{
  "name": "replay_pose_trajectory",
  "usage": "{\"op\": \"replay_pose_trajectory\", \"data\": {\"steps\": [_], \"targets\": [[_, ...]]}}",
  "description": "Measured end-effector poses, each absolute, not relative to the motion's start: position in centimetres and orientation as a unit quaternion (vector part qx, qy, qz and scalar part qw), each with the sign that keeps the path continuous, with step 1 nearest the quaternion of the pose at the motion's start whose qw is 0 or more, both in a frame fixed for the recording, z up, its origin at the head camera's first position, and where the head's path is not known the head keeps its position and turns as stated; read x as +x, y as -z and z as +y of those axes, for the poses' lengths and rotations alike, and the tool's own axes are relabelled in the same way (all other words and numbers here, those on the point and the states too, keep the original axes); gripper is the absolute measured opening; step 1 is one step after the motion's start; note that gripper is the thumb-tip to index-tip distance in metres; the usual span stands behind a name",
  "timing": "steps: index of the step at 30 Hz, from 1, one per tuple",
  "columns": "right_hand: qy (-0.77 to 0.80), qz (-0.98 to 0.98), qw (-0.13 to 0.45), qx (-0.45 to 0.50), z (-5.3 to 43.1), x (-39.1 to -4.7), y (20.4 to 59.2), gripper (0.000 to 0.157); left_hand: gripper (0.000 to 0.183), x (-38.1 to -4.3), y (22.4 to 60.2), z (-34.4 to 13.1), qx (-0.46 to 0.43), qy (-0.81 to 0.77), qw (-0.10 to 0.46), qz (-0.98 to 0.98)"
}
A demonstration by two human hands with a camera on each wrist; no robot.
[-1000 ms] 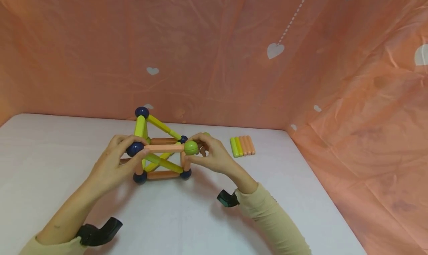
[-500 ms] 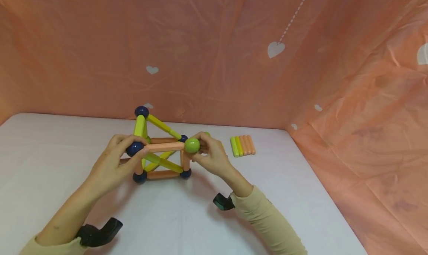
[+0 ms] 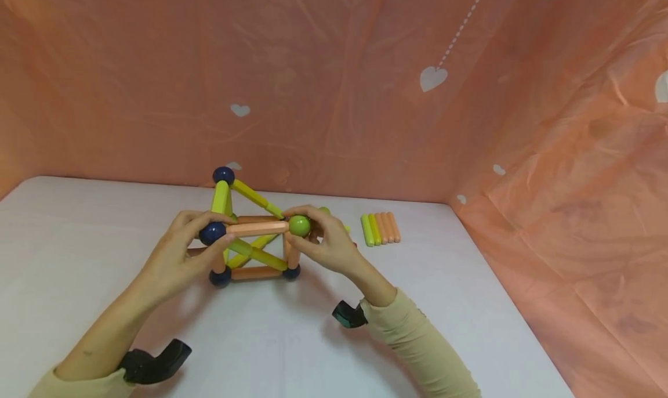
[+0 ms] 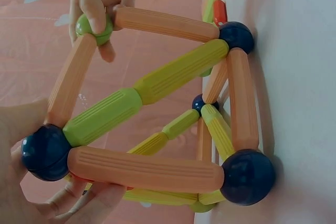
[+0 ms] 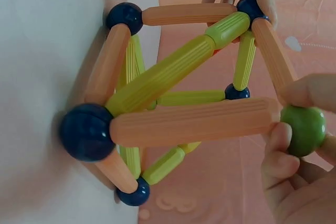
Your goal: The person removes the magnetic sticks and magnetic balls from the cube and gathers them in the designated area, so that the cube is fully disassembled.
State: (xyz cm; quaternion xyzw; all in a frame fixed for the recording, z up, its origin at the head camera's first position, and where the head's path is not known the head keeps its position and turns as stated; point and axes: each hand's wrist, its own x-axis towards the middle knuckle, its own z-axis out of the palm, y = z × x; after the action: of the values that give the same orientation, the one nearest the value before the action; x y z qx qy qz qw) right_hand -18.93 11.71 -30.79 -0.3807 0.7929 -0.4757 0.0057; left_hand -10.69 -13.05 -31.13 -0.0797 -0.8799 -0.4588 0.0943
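A frame of magnetic sticks and balls stands on the white table [image 3: 292, 340]. My left hand [image 3: 174, 256] grips the dark blue ball [image 3: 213, 234] at its upper front left corner. With thumb and fingers my right hand [image 3: 336, 244] pinches a green ball [image 3: 300, 225] at the upper front right. A peach stick [image 3: 257, 229] spans these two balls. In the right wrist view an upright peach stick [image 5: 194, 123] ends close beside the green ball; whether they touch I cannot tell. A yellow and light-green diagonal [image 4: 181, 72] crosses this face.
Right of the frame, several loose sticks [image 3: 381, 228] in green, yellow and peach lie side by side. Another green ball [image 3: 325, 210] shows partly behind my right hand. A peach cloth [image 3: 334, 96] with pale hearts hangs behind the table.
My right hand has shifted its hold on the green ball, which has turned and risen slightly. The right end of the peach stick has risen with it. My left hand keeps its grip.
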Motion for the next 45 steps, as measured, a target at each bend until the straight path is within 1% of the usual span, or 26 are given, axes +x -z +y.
{"op": "replay_pose_trajectory", "data": {"steps": [5,8,10,13,17,21,23,28,30,36,42,45], "targets": [[0.405,0.816,-0.047,-0.409,11.6,-18.9,30.3,0.022,0.036,-10.6,31.0,-13.0,-0.09,0.434,0.088,-0.892],[0.379,0.822,-0.069,-0.42,11.6,-18.8,30.1,0.02,0.035,-10.5,30.8,-12.9,-0.088,0.422,0.087,-0.898],[0.395,0.817,-0.064,-0.415,11.8,-18.8,30.2,0.02,0.035,-10.5,30.8,-12.9,-0.086,0.42,0.087,-0.899],[0.457,0.799,-0.039,-0.39,12.2,-19.2,30.4,0.023,0.034,-10.4,30.8,-12.8,-0.084,0.419,0.09,-0.9],[0.534,0.78,0.0,-0.328,13.0,-20.6,30.9,0.032,0.033,-10.4,30.8,-12.9,-0.082,0.419,0.093,-0.9],[0.559,0.785,0.026,-0.266,13.5,-22.4,31.6,0.041,0.035,-10.3,30.8,-13.1,-0.078,0.418,0.095,-0.9],[0.568,0.788,0.024,-0.237,13.6,-23.4,32.0,0.043,0.035,-10.2,30.8,-13.2,-0.077,0.418,0.097,-0.9],[0.588,0.793,-0.005,-0.159,13.9,-25.7,33.2,0.05,0.035,-9.7,31.0,-13.2,-0.078,0.416,0.104,-0.9],[0.582,0.802,-0.013,-0.132,14.2,-26.4,33.6,0.049,0.035,-9.5,31.0,-13.0,-0.076,0.417,0.104,-0.9],[0.561,0.826,-0.017,-0.053,14.7,-28.0,34.2,0.037,0.038,-9.1,30.8,-12.3,-0.064,0.425,0.09,-0.899],[0.558,0.828,0.048,0.025,14.7,-29.3,35.0,0.042,0.038,-8.8,30.7,-11.8,-0.059,0.424,0.091,-0.899],[0.549,0.832,0.068,0.052,14.6,-29.7,35.4,0.045,0.037,-8.7,30.8,-11.7,-0.06,0.424,0.092,-0.899]]}}
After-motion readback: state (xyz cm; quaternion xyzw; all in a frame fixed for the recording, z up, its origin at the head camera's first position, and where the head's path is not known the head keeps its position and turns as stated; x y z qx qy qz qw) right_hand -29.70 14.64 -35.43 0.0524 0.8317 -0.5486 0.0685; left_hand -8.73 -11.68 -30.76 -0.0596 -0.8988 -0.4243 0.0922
